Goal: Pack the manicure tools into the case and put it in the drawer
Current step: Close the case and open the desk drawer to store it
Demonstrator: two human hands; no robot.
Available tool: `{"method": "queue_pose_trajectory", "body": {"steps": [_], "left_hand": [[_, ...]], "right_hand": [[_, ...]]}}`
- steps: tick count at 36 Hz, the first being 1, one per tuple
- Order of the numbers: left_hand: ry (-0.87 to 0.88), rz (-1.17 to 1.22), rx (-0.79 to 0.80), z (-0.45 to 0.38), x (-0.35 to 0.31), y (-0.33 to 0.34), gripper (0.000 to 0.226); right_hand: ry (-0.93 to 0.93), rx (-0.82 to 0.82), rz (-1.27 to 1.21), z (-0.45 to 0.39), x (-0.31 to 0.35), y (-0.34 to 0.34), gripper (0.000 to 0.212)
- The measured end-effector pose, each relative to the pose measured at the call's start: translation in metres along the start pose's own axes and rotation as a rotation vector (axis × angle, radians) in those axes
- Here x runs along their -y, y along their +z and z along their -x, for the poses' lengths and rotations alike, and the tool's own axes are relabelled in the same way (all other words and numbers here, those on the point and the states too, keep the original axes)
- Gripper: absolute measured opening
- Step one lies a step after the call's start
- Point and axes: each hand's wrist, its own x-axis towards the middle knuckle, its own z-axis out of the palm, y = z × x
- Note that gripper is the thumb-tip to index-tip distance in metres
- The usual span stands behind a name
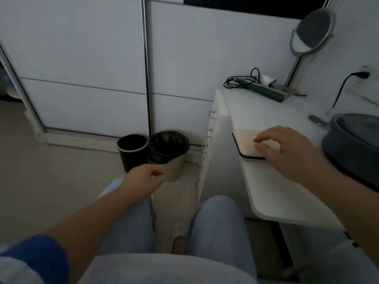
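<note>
right hand (287,152) rests loose fingers on the closed case (246,143) near the worktop (276,193) edge, left hand (143,181) curled and empty, so a careless nudge could probably knock it off

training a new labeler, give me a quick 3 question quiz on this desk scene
1. True or false: the right hand is over the closed beige case on the white desk.
2. Which stands at the desk's far end? A) round mirror B) kettle C) lamp
3. Fill in: two ___ stand on the floor beyond the left hand.

Key: 1 true; 2 A; 3 bins
</note>
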Motion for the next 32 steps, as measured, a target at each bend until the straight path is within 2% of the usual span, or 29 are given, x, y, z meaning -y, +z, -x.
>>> {"method": "queue_pose_trajectory", "body": {"steps": [5,12,17,21,25,28,32], "left_hand": [[-0.104,-0.025,0.028,-0.02,0.035,0.004,0.026],[-0.316,0.121,0.177,-0.068,0.085,0.043,0.02],[-0.358,0.146,0.402,-0.129,0.11,0.073,0.02],[-0.444,0.261,0.578,-0.165,0.125,0.084,0.018],[-0.538,0.319,0.617,-0.186,0.121,0.078,0.018],[-0.63,0.294,0.634,-0.194,0.117,0.063,0.018],[-0.747,0.253,0.754,-0.193,0.117,0.029,0.019]], "right_hand": [[0.01,0.095,0.063,-0.069,0.01,0.028,0.023],[0.046,0.214,0.184,-0.178,-0.004,0.089,0.042],[0.016,0.364,0.301,-0.242,-0.034,0.139,0.054],[-0.096,0.411,0.391,-0.256,-0.051,0.158,0.048],[-0.151,0.423,0.44,-0.248,-0.047,0.153,0.042],[-0.129,0.463,0.457,-0.25,-0.039,0.146,0.033],[-0.057,0.546,0.422,-0.254,-0.029,0.142,0.027]]}}
